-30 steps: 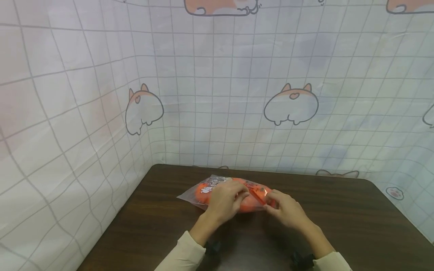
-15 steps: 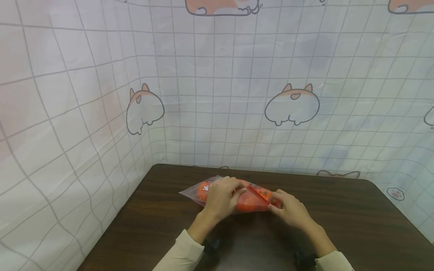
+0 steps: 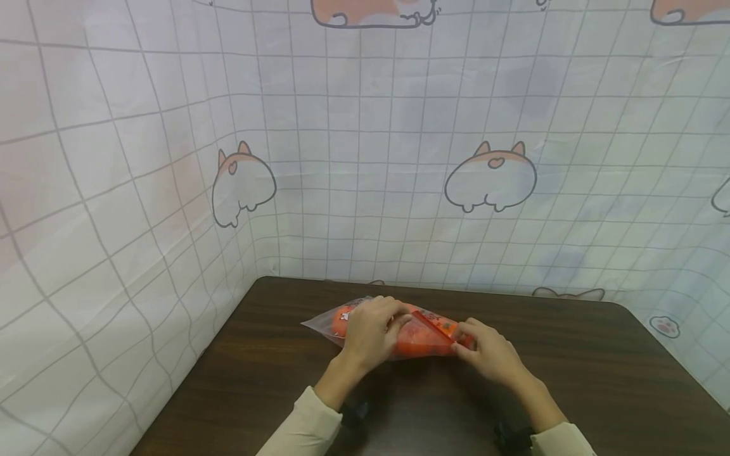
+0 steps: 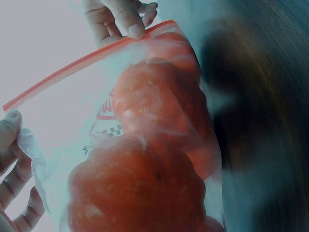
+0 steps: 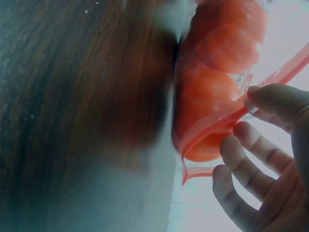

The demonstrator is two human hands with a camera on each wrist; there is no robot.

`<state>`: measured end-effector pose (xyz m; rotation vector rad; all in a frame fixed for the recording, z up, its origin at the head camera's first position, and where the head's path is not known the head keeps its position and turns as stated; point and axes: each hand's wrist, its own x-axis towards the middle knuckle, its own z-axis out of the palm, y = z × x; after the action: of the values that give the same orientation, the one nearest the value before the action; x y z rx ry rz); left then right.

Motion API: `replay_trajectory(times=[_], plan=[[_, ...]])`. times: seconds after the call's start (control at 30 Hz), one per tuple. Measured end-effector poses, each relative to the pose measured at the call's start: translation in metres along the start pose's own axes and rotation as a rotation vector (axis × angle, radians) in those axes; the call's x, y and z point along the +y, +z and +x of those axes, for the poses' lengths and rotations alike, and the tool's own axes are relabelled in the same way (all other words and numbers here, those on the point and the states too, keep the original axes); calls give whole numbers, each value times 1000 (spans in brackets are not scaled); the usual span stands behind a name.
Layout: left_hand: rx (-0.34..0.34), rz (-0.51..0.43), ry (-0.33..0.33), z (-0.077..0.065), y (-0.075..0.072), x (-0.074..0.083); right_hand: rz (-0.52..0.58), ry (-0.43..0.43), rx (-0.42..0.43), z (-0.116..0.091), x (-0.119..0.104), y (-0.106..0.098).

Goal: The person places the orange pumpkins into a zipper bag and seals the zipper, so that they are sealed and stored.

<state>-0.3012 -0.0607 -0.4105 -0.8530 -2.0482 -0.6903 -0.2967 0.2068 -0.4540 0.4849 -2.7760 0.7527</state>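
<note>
A clear zip bag [image 3: 322, 324] lies on the dark wooden table, filled with several orange-red, lobed round items [image 4: 140, 183]. Along its mouth runs a red zip strip [image 3: 435, 327]. My left hand [image 3: 371, 329] pinches the far end of this strip between thumb and fingertips, its back hiding part of the bag. Close to the strip's near end, the thumb and index finger of my right hand [image 3: 487, 351] pinch it, while the other fingers curl loosely beside it. The right wrist view shows the strip's two red edges [image 5: 198, 173] parted at that end.
The table [image 3: 570, 373] extends to both sides of the bag and toward me. A white gridded cloth [image 3: 365, 221] with cartoon dogs hangs behind the table and along its left side.
Over the last second both hands and the bag have shifted slightly, the right hand a little to the right. The red strip appears straighter between them. Since half a second ago, hardly anything has moved.
</note>
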Motion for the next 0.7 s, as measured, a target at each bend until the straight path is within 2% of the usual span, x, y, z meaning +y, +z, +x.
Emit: replay_trajectory(times=[0.47,0.7], plan=[[29,11,-6,2,-4,-1,-27,7,58,0,-2,-4],[70,8,13,3,-5,-1,-26,9,75,0,-2,-6]])
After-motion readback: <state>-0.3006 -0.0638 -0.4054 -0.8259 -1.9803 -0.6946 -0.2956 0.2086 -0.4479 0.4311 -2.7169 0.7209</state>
